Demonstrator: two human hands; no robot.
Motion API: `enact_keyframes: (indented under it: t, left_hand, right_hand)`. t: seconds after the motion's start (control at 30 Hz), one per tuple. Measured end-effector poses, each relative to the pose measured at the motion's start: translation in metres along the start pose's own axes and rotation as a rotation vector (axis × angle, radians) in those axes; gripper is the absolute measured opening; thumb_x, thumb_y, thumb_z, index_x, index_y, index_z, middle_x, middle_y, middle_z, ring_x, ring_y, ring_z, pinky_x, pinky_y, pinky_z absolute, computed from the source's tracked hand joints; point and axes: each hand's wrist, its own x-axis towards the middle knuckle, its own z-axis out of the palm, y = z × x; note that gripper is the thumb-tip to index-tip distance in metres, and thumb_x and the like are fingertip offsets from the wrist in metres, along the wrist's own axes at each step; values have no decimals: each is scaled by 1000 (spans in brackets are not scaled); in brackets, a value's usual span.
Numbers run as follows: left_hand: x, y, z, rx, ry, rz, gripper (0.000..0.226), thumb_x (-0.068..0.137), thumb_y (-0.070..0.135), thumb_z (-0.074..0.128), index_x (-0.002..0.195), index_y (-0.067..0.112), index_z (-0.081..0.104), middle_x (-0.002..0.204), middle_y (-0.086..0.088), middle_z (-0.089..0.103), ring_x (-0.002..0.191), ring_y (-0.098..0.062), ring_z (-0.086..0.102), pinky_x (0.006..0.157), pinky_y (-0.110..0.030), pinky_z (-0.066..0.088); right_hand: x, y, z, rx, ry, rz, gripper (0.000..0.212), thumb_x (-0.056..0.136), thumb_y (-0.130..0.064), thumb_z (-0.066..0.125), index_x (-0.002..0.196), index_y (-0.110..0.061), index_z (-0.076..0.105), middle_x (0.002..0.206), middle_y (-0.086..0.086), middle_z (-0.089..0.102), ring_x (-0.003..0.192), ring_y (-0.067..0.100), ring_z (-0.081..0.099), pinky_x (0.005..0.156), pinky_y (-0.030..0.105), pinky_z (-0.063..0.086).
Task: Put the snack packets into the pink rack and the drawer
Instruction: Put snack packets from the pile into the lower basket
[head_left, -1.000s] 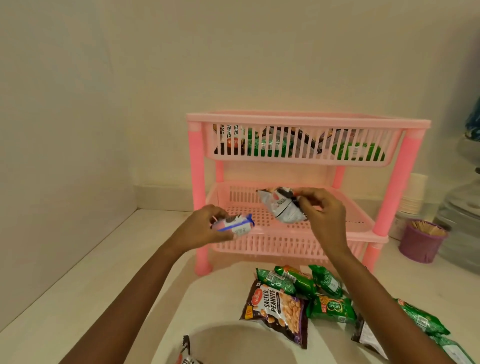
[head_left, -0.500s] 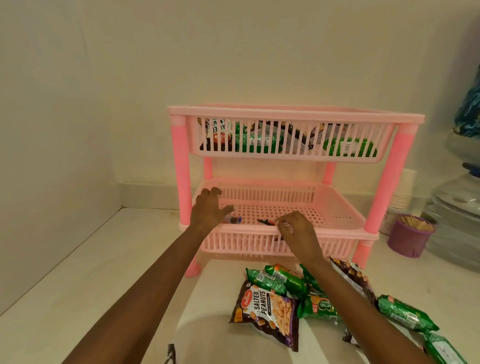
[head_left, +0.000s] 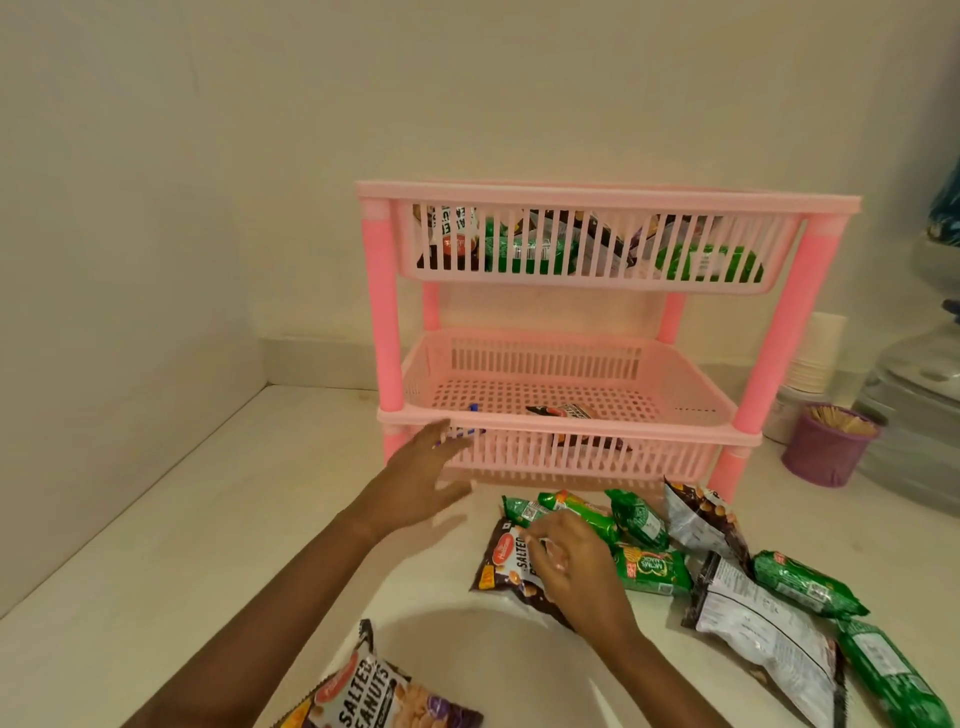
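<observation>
A two-tier pink rack (head_left: 602, 192) stands against the wall. Its top basket holds several packets. Its lower basket (head_left: 670, 387) holds a small blue-edged packet (head_left: 471, 408) at the front left and a dark packet (head_left: 563, 411) at the front middle. My left hand (head_left: 426, 480) hovers open in front of the lower basket's left corner, holding nothing. My right hand (head_left: 566, 564) rests on a dark salted peanuts packet (head_left: 501, 566) on the counter, fingers curled at its top edge. Green packets (head_left: 636, 522) and silver-backed packets (head_left: 758, 623) lie to the right.
Another salted peanuts packet (head_left: 363, 691) lies near the bottom edge. A purple cup of toothpicks (head_left: 826, 444), a stack of paper cups (head_left: 815, 358) and a large water bottle (head_left: 914, 410) stand right of the rack. A wall closes the left side.
Both hands put their packets into the lower basket and drew back. My right hand came down onto the salted peanuts packet; my left hand now hangs open before the basket.
</observation>
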Motion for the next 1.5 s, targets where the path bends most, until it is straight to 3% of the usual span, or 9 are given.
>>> enact_keyframes:
  t: [0.13, 0.3, 0.4, 0.53, 0.8, 0.97, 1.13, 1.27, 1.5]
  left_hand:
    - [-33, 10, -6, 105, -332, 56, 56, 87, 43, 58, 136, 23, 42, 157, -6, 10, 145, -19, 5, 119, -37, 13]
    - [-65, 22, -9, 206, -635, -18, 67, 81, 51, 61, 139, 29, 36, 159, -4, 2, 146, -23, -9, 118, -42, 0]
    - [-80, 26, -6, 241, -707, -35, 73, 78, 51, 66, 140, 30, 33, 159, -2, 1, 146, -22, -10, 119, -44, -1]
    - [-98, 28, -1, 294, -754, -58, 74, 79, 44, 68, 141, 30, 31, 159, -3, 1, 146, -23, -10, 120, -45, 0]
    - [-137, 25, 8, 398, -824, -79, 105, 68, 40, 79, 147, 29, 11, 159, -4, -2, 145, -25, -12, 117, -47, -8]
    - [-146, 20, 15, 455, -719, -69, 98, 71, 28, 77, 147, 23, 14, 154, -7, 22, 144, -24, 11, 117, -41, 9]
    - [-147, 14, 19, 454, -533, -86, 79, 72, 31, 74, 139, 21, 33, 129, -8, 51, 119, -25, 45, 99, -33, 32]
    - [-146, 11, 21, 448, -384, -96, 63, 76, 40, 68, 131, 23, 42, 121, -4, 58, 111, -23, 52, 91, -30, 37]
    - [-129, 5, 19, 385, -80, -44, 52, 77, 46, 61, 125, 27, 51, 111, -1, 63, 100, -20, 57, 84, -28, 39]
  right_hand:
    - [-15, 0, 12, -117, -115, -52, 22, 93, -21, 50, 107, -10, 64, 111, 5, 58, 104, 18, 54, 79, 18, 35]
    - [-26, 7, 13, -312, -217, -60, 46, 93, -38, 45, 137, -24, 40, 146, 2, 36, 135, 19, 32, 111, 31, 26]
    - [-30, 14, 12, -438, -295, -28, 57, 93, -41, 43, 145, -28, 23, 155, 3, 19, 143, 20, 16, 117, 39, 17]
    - [-37, 17, 12, -505, -355, 24, 62, 92, -37, 46, 146, -27, 16, 156, 4, 13, 144, 22, 13, 115, 42, 22]
    - [-51, 7, 12, -595, -279, 51, 60, 93, -35, 44, 145, -23, 16, 140, 2, 38, 126, 22, 36, 105, 43, 32]
    - [-55, 1, 14, -641, -265, 39, 58, 89, -44, 45, 138, -18, 30, 134, 4, 41, 120, 23, 39, 99, 41, 34]
    - [-61, -2, 16, -582, -261, 64, 57, 85, -49, 49, 133, -22, 38, 139, 6, 36, 127, 24, 33, 107, 46, 28]
    - [-66, 2, 15, -512, -303, 99, 64, 85, -53, 46, 139, -24, 28, 146, 6, 32, 135, 24, 28, 111, 46, 23]
    - [-60, 4, -1, -389, -258, 92, 62, 87, -41, 49, 141, -30, 23, 127, 3, 53, 113, 20, 51, 94, 36, 42]
